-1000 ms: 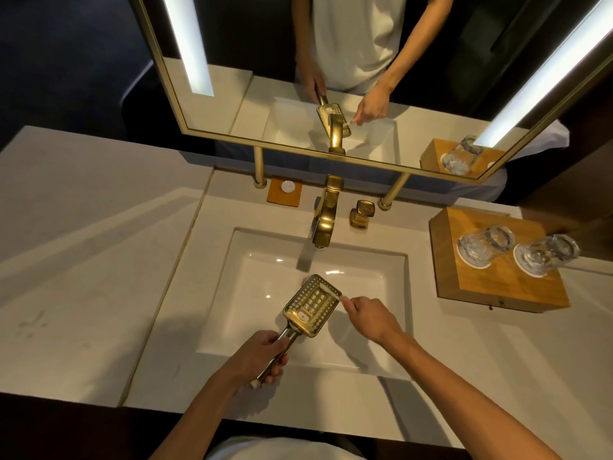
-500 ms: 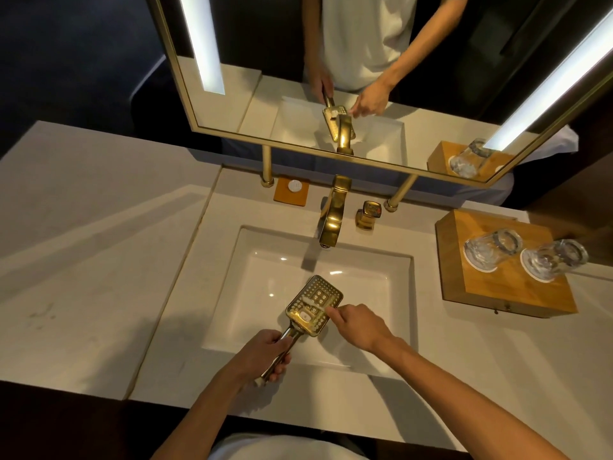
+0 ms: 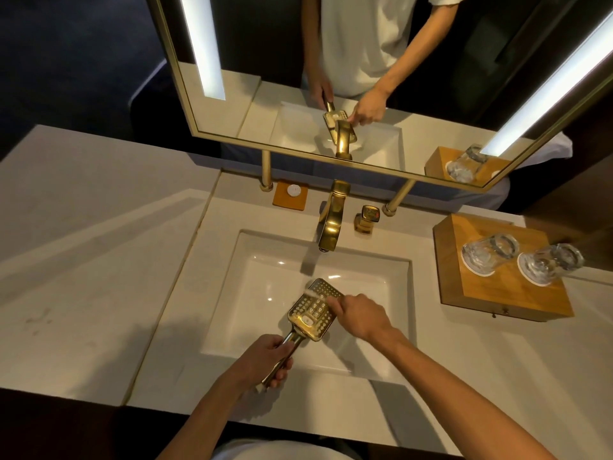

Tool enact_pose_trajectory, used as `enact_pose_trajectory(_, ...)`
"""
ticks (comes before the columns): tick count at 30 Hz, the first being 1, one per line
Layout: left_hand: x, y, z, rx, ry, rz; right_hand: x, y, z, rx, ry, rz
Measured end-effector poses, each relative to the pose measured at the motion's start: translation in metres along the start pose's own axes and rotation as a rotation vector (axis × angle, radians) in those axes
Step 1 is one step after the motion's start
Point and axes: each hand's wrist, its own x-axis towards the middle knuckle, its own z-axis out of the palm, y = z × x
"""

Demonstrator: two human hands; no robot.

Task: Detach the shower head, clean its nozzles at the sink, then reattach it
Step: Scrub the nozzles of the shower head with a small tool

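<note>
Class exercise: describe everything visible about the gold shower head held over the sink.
The shower head looks like polished gold metal: a rectangular face dotted with nozzle holes, a pale oval button near the neck, and a slim handle. It is detached, face up, tilted over the white sink. The left hand grips the handle; the right hand works a small whitish brush-like tool across the face.

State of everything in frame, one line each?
shower head: detached, nozzles up, over the sink
left hand: grips its handle
right hand: holds a small white brush on the nozzles
tap: no water seen
glasses: upside down on the wooden tray
</note>
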Motion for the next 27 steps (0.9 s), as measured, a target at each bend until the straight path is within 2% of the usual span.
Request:
enact_pose_trajectory(4, 0.001, 0.002, -0.001, -0.016, -0.005, 0.009, 0.019, 0.023, -0.010, 0.098, 0.049, 0.184)
enact_pose_trajectory(7, 0.002, 0.002, -0.002, -0.014, 0.006, -0.003, 0.004, 0.010, 0.007, 0.153, -0.018, 0.139)
enact_pose_trajectory(11, 0.002, 0.001, -0.004, -0.027, 0.002, -0.005, -0.013, -0.008, 0.012, 0.091, -0.065, 0.037)
enact_pose_trajectory(15, 0.003, 0.003, -0.004, -0.033, 0.000, 0.007, 0.014, 0.014, -0.011, 0.171, 0.023, 0.164)
enact_pose_trajectory(17, 0.005, 0.003, -0.004, -0.023, 0.002, 0.011, 0.016, 0.015, -0.012, 0.159, 0.046, 0.169)
enact_pose_trajectory(23, 0.004, -0.007, -0.005, -0.021, 0.010, 0.016, -0.029, -0.018, 0.015, 0.028, -0.095, -0.013)
enact_pose_trajectory(27, 0.002, -0.009, -0.004, -0.027, 0.019, 0.016, -0.001, -0.002, -0.004, 0.077, -0.031, 0.101)
